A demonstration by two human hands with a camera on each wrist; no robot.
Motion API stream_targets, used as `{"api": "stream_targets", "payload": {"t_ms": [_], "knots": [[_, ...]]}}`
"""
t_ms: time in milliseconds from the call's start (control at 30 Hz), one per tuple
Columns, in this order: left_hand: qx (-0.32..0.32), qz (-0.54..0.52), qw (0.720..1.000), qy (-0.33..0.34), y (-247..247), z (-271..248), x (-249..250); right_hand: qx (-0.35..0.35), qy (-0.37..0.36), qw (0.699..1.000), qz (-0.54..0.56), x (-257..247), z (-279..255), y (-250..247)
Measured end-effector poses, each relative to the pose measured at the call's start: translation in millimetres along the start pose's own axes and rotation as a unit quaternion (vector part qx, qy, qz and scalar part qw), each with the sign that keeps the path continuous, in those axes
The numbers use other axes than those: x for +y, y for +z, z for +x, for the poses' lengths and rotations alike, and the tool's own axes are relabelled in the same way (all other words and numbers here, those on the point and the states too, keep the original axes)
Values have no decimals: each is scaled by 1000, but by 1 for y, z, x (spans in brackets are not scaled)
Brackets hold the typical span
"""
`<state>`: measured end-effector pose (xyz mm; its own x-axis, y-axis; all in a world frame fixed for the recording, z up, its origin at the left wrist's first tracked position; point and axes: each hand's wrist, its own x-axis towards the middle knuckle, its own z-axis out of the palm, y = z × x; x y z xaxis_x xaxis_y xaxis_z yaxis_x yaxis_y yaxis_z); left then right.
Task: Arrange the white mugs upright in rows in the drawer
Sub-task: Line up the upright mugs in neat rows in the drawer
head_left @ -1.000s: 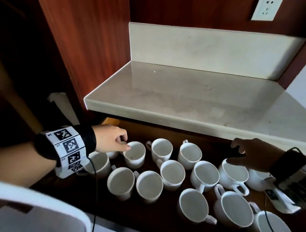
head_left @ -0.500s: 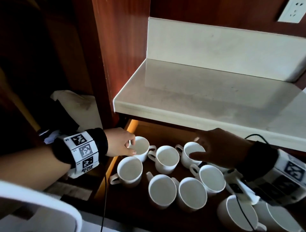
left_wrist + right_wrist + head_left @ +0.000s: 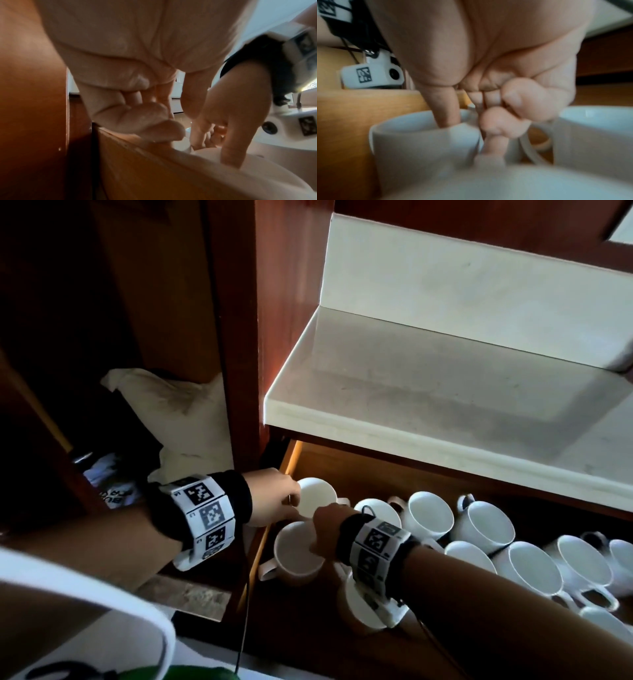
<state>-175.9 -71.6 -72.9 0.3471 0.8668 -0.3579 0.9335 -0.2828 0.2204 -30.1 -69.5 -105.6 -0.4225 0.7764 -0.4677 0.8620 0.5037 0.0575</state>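
White mugs stand upright in the drawer [image 3: 263, 542], and we work its left end. Our right hand [image 3: 327, 534] pinches the near corner mug [image 3: 296, 556] at its rim, thumb inside, directly beneath us. Our left hand [image 3: 274, 496] curls on the far corner mug [image 3: 317, 496], just behind.

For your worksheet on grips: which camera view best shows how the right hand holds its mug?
The right wrist view: the right hand pinches the mug rim, thumb inside. The head view shows only the hand's back; the left wrist view shows it blurred.
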Motion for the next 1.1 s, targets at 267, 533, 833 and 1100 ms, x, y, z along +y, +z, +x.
{"api": "stream_targets", "payload": {"t_ms": [267,533,833,1100], "knots": [[21,-17,1000,-8,7,-6,-3,16,-26,998,-47,-4,1,-9],[-5,-50,998,-30,17,-4,5,121,-50,991,33,12,-20,-41],[14,-61,997,-33,26,-15,2,40,-61,997,-40,-6,-10,5],[31,-45,998,19,20,-25,8,8,-78,997,-20,-17,-7,3]]}}
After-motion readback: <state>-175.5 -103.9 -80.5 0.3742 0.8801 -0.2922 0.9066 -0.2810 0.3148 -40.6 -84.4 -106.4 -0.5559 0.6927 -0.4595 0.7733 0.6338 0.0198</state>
